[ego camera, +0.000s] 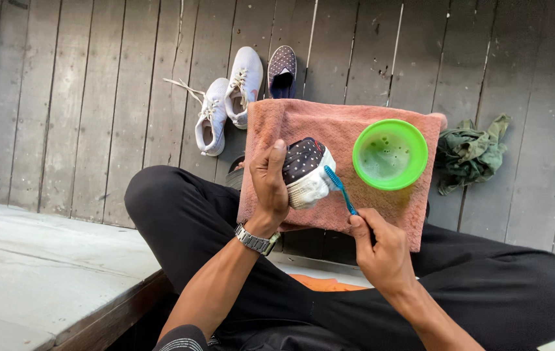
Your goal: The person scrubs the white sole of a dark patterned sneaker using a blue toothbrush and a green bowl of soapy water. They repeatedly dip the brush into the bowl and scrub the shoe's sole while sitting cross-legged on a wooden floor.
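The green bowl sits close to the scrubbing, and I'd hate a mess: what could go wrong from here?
1. The green bowl holds foamy liquid beside the right hand; a wide stroke of the blue toothbrush might knock it over onto the pink towel.
2. The left hand alone holds the dotted shoe, whose white toe looks sudsy, so it may slip.

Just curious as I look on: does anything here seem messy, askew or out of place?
Slightly. A crumpled green cloth lies bunched on the wooden floor beside the pink towel, and the white sneakers lie askew, one lace trailing loose. Nothing looks spilled or damaged.
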